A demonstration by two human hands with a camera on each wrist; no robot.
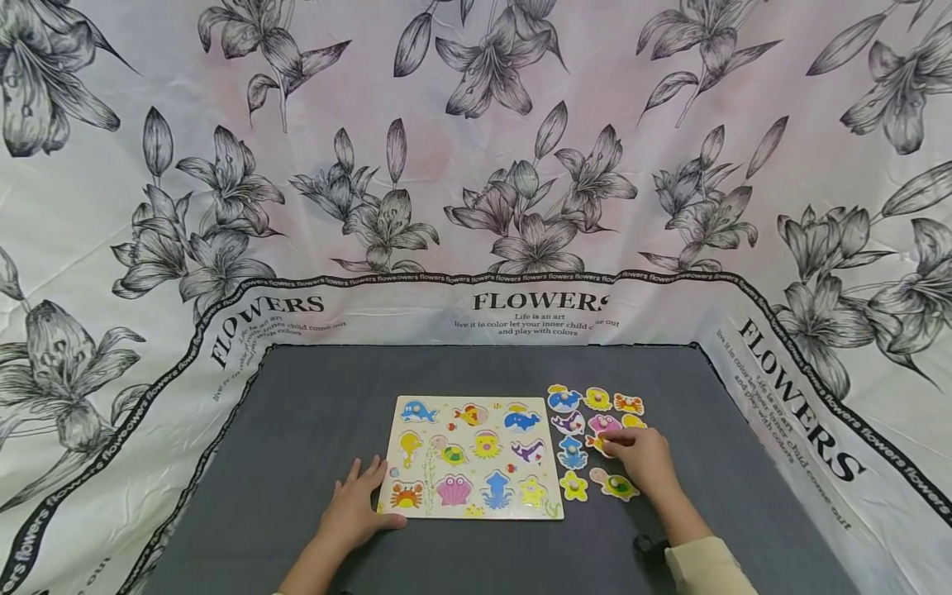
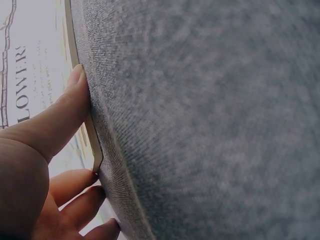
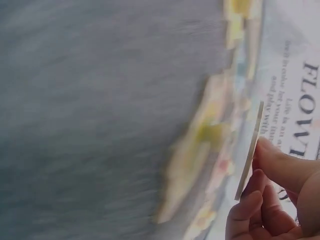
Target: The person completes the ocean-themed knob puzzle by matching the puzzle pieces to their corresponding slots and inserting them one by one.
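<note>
A wooden puzzle board (image 1: 476, 459) with printed sea animals lies flat on the grey cloth. At its lower left corner rests my left hand (image 1: 355, 508), fingers spread along the left side and thumb at the bottom edge. My right hand (image 1: 645, 463) pinches a thin orange-and-yellow fish piece (image 1: 597, 444) between thumb and fingers, over the loose pieces right of the board. In the right wrist view the wooden piece (image 3: 250, 152) shows edge-on, raised off the cloth. Close under this hand lie a turtle piece (image 1: 616, 485), a pink shell piece (image 1: 604, 423) and a blue squid piece (image 1: 572, 454).
More loose pieces sit right of the board: a blue whale (image 1: 564, 400), a yellow octopus (image 1: 597, 399), a crab (image 1: 629, 403), a purple whale (image 1: 568, 424) and a star (image 1: 573, 486). Grey cloth (image 1: 320, 413) surrounds them, with a flowered sheet (image 1: 402, 310) behind.
</note>
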